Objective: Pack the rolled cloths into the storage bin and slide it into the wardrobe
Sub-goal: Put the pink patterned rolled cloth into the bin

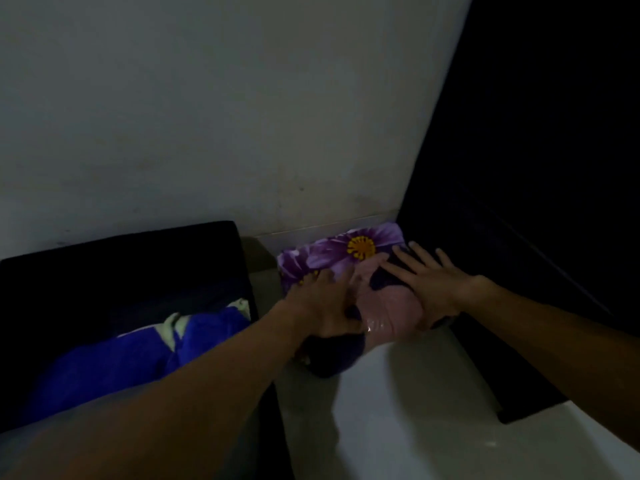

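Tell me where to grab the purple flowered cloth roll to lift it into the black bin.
Clasp the purple flowered cloth roll by both long flanks, from above: it lies flat on the floor, wall behind, dark wardrobe close on its right.

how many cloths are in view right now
2. A blue cloth lies in the black bin on the left; a purple floral cloth sits on the floor under the left hand and right hand. More may hide in the bin.

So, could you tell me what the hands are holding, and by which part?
The floral cloth, pressed between both hands: left hand on its left end, right hand flat on its right end.
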